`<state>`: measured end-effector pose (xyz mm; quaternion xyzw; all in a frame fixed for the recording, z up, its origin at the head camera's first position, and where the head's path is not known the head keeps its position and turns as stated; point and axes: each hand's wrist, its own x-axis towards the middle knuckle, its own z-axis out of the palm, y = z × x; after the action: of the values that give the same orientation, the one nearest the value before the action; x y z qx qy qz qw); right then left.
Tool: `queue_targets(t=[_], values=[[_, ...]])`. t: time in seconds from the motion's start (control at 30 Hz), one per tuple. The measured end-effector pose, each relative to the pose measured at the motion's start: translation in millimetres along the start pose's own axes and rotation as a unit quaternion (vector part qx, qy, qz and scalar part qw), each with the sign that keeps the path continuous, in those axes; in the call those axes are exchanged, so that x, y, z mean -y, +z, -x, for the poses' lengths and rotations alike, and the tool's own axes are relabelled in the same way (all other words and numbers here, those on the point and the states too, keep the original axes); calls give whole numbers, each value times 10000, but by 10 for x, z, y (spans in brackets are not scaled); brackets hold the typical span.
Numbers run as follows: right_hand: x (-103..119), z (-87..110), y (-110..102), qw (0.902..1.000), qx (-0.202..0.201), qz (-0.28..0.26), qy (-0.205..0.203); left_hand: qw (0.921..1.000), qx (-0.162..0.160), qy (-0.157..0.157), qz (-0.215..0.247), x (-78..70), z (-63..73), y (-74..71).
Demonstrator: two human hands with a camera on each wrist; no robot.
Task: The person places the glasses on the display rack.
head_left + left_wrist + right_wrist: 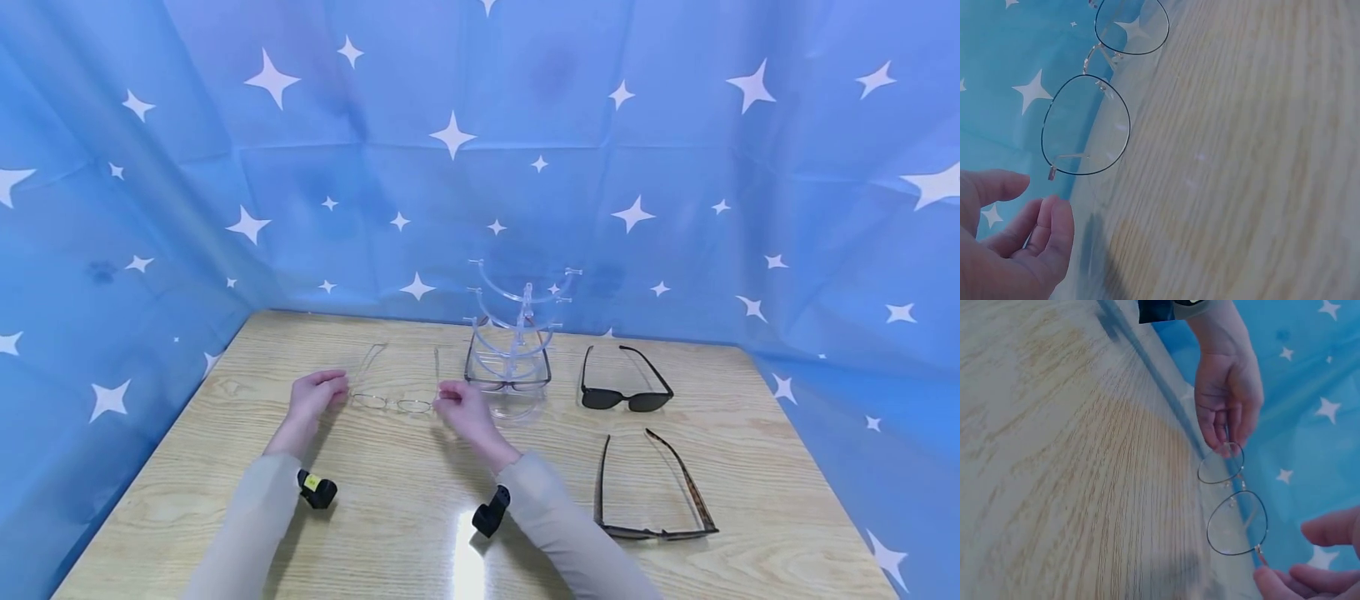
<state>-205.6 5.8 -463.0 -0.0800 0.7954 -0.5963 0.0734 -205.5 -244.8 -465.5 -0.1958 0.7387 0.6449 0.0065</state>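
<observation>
A pair of thin wire-rimmed eyeglasses (386, 403) has its temples unfolded toward the back of the table. At its left end is my left hand (318, 393), thumb and fingers parted; in the left wrist view the fingertips (1060, 209) are just below the hinge of the round lens (1086, 125). My right hand (467, 408) is at the other end. In the right wrist view its thumb (1329, 526) stands apart from the fingers, and one fingertip (1267, 581) is right at the hinge of the eyeglasses (1209, 532).
Just right of my right hand stands a clear plastic glasses rack (517, 333), with dark-framed glasses (508, 386) at a lower tier. Black sunglasses (626, 402) lie to its right. Nearer the front are glasses with tortoiseshell temples (660, 534). A blue star-patterned curtain (390, 183) borders the wooden table (390, 533).
</observation>
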Motion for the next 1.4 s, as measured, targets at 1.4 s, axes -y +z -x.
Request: queue_targets(t=[1.4], values=[[-74, -104, 243, 9722, -364, -1908, 1304, 9911, 1114, -452, 568, 30, -121, -98]])
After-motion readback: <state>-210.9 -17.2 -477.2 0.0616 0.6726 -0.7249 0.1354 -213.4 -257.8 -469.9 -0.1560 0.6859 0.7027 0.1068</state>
